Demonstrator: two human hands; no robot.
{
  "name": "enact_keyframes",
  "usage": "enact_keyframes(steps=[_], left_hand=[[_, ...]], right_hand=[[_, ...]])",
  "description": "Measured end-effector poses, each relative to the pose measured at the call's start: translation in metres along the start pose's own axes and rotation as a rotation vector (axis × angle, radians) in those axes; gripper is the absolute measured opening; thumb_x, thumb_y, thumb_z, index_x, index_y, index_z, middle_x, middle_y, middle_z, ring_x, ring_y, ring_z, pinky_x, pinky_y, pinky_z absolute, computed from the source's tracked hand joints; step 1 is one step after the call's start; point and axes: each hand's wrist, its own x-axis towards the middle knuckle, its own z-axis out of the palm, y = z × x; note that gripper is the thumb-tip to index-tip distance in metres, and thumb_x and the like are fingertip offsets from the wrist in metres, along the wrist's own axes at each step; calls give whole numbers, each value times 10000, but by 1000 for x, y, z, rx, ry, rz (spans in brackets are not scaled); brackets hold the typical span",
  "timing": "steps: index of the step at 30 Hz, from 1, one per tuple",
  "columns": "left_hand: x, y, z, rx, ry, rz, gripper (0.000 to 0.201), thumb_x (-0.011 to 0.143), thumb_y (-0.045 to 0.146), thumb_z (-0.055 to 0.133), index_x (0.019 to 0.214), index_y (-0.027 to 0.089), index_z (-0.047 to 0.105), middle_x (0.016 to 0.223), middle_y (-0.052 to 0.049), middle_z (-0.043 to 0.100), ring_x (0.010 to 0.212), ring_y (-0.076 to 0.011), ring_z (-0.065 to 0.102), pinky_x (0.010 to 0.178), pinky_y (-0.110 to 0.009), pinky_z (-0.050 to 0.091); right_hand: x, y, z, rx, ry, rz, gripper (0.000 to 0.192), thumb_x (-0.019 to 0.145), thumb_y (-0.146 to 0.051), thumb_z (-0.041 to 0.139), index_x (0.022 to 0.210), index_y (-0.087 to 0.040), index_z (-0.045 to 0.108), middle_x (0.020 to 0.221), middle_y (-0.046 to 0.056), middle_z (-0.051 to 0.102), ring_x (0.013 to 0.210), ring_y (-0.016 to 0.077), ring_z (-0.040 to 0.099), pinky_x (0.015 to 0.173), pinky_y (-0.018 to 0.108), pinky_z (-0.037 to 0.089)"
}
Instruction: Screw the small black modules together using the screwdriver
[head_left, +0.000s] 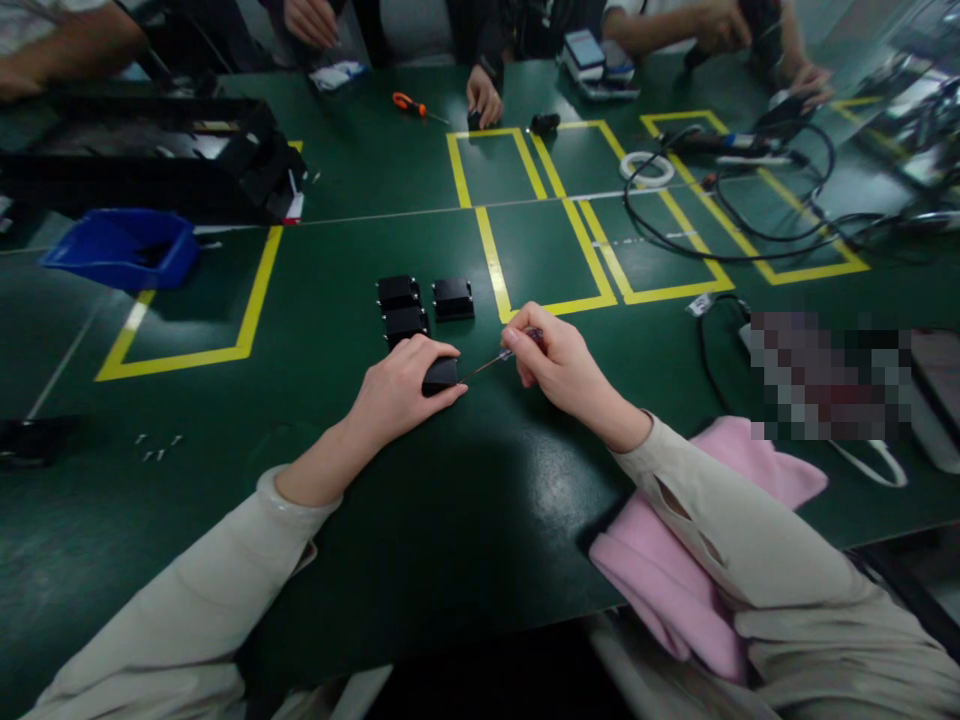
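Observation:
A small black block-shaped part (440, 376) lies on the green table, gripped between the thumb and fingers of my left hand (401, 390). My right hand (553, 358) is closed around the handle of a screwdriver (487, 367). Its thin shaft points left, and the tip meets the right side of the black part; whether it sits on a screw is too small to tell. Just beyond my left hand are three similar black parts: one at the back left (397, 291), one in front of it (406, 324) and one to the right (454, 299).
Several small screws (159, 448) lie at left. A blue bin (127, 250) and black trays (150, 160) stand behind them. A pink cloth (675, 560) lies under my right forearm. Cables (720, 250) and an orange screwdriver (409, 103) lie farther back, near co-workers' hands (484, 97).

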Motion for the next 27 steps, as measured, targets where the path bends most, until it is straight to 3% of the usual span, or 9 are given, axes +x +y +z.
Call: enact_keyframes(steps=[4, 11, 16, 22, 27], left_hand=[[0, 0, 1, -2, 11, -1, 356, 986, 456, 688, 1251, 224, 633, 1208, -108, 718, 1162, -305, 684, 927, -433, 592], [0, 0, 0, -11, 6, 1, 377, 991, 474, 667, 1253, 205, 641, 1224, -129, 721, 1159, -327, 687, 932, -470, 591], [1, 0, -1, -17, 0, -1, 383, 991, 482, 664, 1258, 209, 642, 1238, -127, 722, 1185, -331, 686, 952, -467, 586], [0, -1, 0, -32, 13, 6, 375, 990, 478, 677, 1252, 212, 640, 1230, -120, 724, 1174, -322, 686, 948, -458, 583], [-1, -2, 1, -34, 8, 10, 385, 991, 471, 685, 1260, 197, 645, 1223, -123, 718, 1170, -326, 689, 944, -457, 586]], right_hand=[[0, 1, 1, 14, 11, -4, 191, 1097, -387, 564, 980, -244, 516, 611, -93, 528, 495, 102, 501, 563, 270, 370], [1, 0, -1, 17, -26, 7, 423, 1081, -619, 548, 893, -241, 514, 572, -85, 518, 474, 106, 490, 562, 280, 368], [1, -1, 0, 22, -3, 3, 302, 1092, -495, 570, 933, -244, 515, 567, -92, 523, 494, 114, 501, 578, 274, 382], [1, -2, -1, 19, -27, 14, 359, 1081, -526, 589, 881, -240, 505, 555, -93, 509, 462, 101, 475, 549, 273, 358], [0, 2, 1, 51, -9, -9, 139, 1085, -334, 569, 999, -236, 520, 612, -95, 530, 491, 106, 526, 555, 260, 390]])
